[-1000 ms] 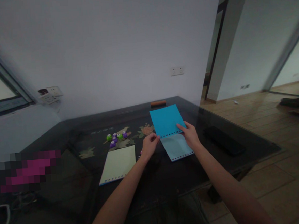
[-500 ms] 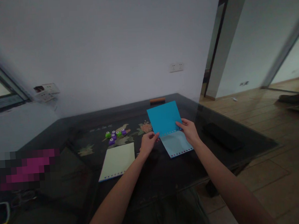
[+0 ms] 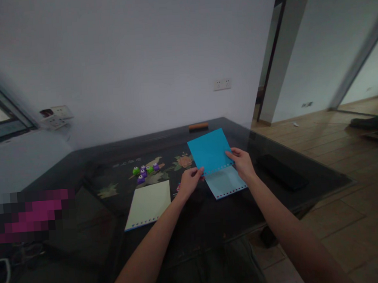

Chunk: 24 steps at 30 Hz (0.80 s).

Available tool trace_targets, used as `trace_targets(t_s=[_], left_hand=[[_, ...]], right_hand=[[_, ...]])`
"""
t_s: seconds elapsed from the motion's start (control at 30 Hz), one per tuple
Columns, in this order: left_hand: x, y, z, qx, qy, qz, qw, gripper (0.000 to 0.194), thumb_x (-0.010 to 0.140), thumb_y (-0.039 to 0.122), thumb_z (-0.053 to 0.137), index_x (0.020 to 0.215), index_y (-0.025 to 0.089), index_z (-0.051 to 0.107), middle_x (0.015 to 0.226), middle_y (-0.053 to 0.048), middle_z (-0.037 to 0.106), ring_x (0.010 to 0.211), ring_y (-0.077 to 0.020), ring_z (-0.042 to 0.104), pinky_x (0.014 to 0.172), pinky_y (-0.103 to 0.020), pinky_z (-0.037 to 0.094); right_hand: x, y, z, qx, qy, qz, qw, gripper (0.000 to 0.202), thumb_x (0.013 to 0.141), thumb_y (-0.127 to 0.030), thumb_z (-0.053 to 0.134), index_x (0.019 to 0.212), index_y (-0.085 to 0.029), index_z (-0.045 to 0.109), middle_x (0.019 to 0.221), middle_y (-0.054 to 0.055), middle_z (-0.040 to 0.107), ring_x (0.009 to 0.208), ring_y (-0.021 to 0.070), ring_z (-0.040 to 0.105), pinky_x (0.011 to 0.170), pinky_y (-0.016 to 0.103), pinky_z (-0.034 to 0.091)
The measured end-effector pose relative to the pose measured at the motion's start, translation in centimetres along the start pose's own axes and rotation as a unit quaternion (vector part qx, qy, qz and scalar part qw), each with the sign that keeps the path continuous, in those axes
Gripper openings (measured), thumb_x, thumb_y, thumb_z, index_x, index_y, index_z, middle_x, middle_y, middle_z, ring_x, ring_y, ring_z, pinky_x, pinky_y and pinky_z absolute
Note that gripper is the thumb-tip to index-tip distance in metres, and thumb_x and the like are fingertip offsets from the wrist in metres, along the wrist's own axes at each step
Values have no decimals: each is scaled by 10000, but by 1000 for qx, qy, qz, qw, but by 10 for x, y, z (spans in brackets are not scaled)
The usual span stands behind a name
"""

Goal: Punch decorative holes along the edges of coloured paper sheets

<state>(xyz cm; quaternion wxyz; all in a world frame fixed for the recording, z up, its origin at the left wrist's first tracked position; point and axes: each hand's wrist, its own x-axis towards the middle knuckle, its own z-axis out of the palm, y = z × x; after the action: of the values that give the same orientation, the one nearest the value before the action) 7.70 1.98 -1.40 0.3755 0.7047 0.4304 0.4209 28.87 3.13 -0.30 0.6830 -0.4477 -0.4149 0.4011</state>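
Observation:
A bright blue sheet (image 3: 210, 151), with a row of punched holes along its lower edge, is tilted up between my hands. My left hand (image 3: 191, 181) pinches its lower left corner between thumb and fingers. At the right edge my right hand (image 3: 243, 161) grips it, thumb on the front. Below and behind the sheet lies a pale, hole-punched stack of paper (image 3: 227, 183) on the dark table. Left of my left forearm is a cream stack of paper (image 3: 150, 201), its holes along the near edge. A small colourful item beside my left wrist is mostly hidden.
Several green and purple toy figures with eyes (image 3: 143, 172) stand behind the cream paper. A long black case (image 3: 282, 172) lies at the right of the table (image 3: 211, 230). An orange-brown bar (image 3: 198, 126) sits at the far edge; a blurred pink shape (image 3: 40, 214) is at left.
The blue sheet has shifted slightly right and tilted a little in my hands. My left thumb now lies further over its corner, and my right hand has moved slightly right.

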Motion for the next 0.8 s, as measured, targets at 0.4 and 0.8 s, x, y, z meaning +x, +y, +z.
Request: trace_targets(t_s=[0.4, 0.8], left_hand=[[-2, -3, 5, -5, -9, 3, 1000, 321, 777, 426, 500, 593, 164, 523, 535, 6, 560, 542, -138, 558, 550, -235, 384], [-9, 4, 9, 66, 78, 8, 995, 286, 836, 392, 419, 646, 182, 457, 562, 25, 491, 562, -124, 487, 584, -244, 377]], right_hand=[[0, -12, -27, -72, -15, -17, 997, 327, 545, -376, 755, 776, -169, 653, 697, 24, 667, 571, 131, 569, 560, 258, 447], [-3, 6, -58, -95, 15, 67, 993, 361, 465, -356, 780, 735, -151, 657, 644, 20, 657, 520, 125, 539, 529, 266, 415]])
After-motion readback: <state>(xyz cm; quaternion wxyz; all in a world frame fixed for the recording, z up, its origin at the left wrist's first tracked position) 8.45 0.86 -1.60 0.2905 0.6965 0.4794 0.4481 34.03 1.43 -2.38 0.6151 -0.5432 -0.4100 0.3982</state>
